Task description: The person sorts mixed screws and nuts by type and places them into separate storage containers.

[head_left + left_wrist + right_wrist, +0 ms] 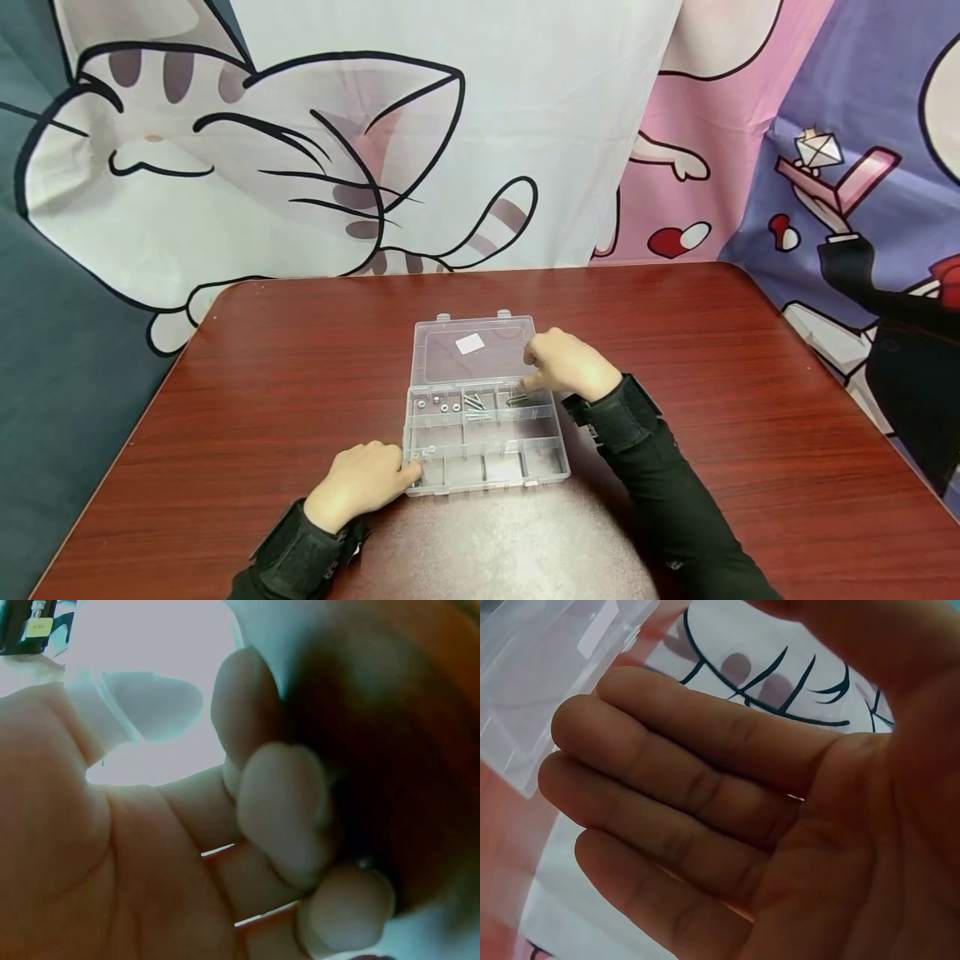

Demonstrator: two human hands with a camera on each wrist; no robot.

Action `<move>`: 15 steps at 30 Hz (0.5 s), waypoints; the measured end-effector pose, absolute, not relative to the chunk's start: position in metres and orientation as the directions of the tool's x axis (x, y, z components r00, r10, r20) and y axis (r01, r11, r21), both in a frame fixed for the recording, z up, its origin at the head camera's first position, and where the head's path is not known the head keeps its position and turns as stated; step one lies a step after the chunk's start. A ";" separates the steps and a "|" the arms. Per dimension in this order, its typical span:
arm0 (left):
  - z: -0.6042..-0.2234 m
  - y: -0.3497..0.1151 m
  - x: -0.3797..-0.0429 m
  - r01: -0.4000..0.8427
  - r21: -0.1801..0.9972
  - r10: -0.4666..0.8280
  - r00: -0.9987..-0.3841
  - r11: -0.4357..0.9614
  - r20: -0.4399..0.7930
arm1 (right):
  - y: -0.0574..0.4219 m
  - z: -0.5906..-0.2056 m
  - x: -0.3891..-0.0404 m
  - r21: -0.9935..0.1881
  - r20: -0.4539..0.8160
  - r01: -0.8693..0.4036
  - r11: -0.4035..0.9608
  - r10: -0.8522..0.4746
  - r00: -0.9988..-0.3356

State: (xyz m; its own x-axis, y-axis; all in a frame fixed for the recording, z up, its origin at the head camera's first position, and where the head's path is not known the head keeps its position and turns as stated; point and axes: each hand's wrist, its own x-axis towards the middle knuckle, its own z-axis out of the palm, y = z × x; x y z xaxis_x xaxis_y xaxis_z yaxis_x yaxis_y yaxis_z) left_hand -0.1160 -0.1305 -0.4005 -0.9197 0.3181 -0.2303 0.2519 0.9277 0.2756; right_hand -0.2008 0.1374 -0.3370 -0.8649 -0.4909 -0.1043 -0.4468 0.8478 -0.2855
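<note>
A clear plastic compartment box (502, 429) stands on the table with its lid (442, 354) folded back. Small nuts (444, 407) lie in the back-left section, and silvery screws (475, 403) are in the one beside it. More screws (517, 400) sit in the back-right section, near the right hand. My left hand (367, 479) holds the box's front-left corner, thumb over the wall; its other fingers (281, 802) curl in the left wrist view. Over the box's back-right part and lid edge hovers my right hand (570, 364). Its fingers (667, 780) lie straight and side by side, the palm bare.
The reddish-brown table (315, 358) runs on around the box, with rounded far corners. A white label (469, 343) is stuck to the lid. Behind the table hangs a cloth (525, 125) printed with cartoon figures. A glossy light patch (517, 542) shows on the near tabletop.
</note>
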 end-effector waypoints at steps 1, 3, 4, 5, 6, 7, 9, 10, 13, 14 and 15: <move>-0.400 -0.130 -0.116 0.251 0.277 0.319 -0.919 0.927 -0.231 | 0.140 -0.338 -0.200 -0.282 -0.098 -0.443 0.851 -0.485 -0.869; -0.400 -0.130 -0.116 0.251 0.281 0.319 -0.919 0.926 -0.233 | 0.145 -0.339 -0.199 -0.286 -0.088 -0.435 0.854 -0.475 -0.876; -0.400 -0.130 -0.116 0.251 0.283 0.320 -0.918 0.926 -0.233 | 0.147 -0.340 -0.199 -0.294 -0.090 -0.423 0.857 -0.465 -0.881; -0.400 -0.130 -0.116 0.251 0.285 0.321 -0.918 0.925 -0.233 | 0.150 -0.340 -0.198 -0.297 -0.090 -0.412 0.861 -0.455 -0.886; -0.400 -0.130 -0.116 0.251 0.287 0.321 -0.918 0.924 -0.233 | 0.152 -0.341 -0.198 -0.297 -0.088 -0.404 0.865 -0.446 -0.891; -0.400 -0.130 -0.116 0.251 0.289 0.321 -0.918 0.924 -0.231 | 0.154 -0.342 -0.197 -0.299 -0.083 -0.401 0.866 -0.442 -0.893; -0.400 -0.130 -0.116 0.251 0.289 0.322 -0.919 0.924 -0.228 | 0.159 -0.343 -0.196 -0.305 -0.089 -0.382 0.872 -0.426 -0.901; -0.400 -0.130 -0.116 0.252 0.289 0.322 -0.919 0.924 -0.227 | 0.161 -0.343 -0.196 -0.301 -0.086 -0.377 0.876 -0.419 -0.904; -0.400 -0.130 -0.116 0.250 0.289 0.320 -0.920 0.924 -0.225 | 0.168 -0.345 -0.195 -0.298 -0.072 -0.377 0.877 -0.414 -0.907; -0.400 -0.130 -0.116 0.250 0.291 0.320 -0.920 0.924 -0.225 | 0.170 -0.345 -0.195 -0.299 -0.073 -0.370 0.880 -0.408 -0.910; -0.400 -0.130 -0.116 0.250 0.292 0.320 -0.920 0.923 -0.225 | 0.172 -0.346 -0.194 -0.299 -0.072 -0.367 0.881 -0.404 -0.912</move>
State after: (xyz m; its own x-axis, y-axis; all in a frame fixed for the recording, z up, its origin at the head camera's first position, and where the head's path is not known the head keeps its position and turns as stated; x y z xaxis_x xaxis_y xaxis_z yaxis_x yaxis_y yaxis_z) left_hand -0.1158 -0.1303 -0.3996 -0.9203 0.3201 -0.2250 0.2498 0.9233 0.2916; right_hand -0.1942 0.1716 -0.3456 -0.9120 -0.4038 -0.0718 -0.3665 0.8809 -0.2993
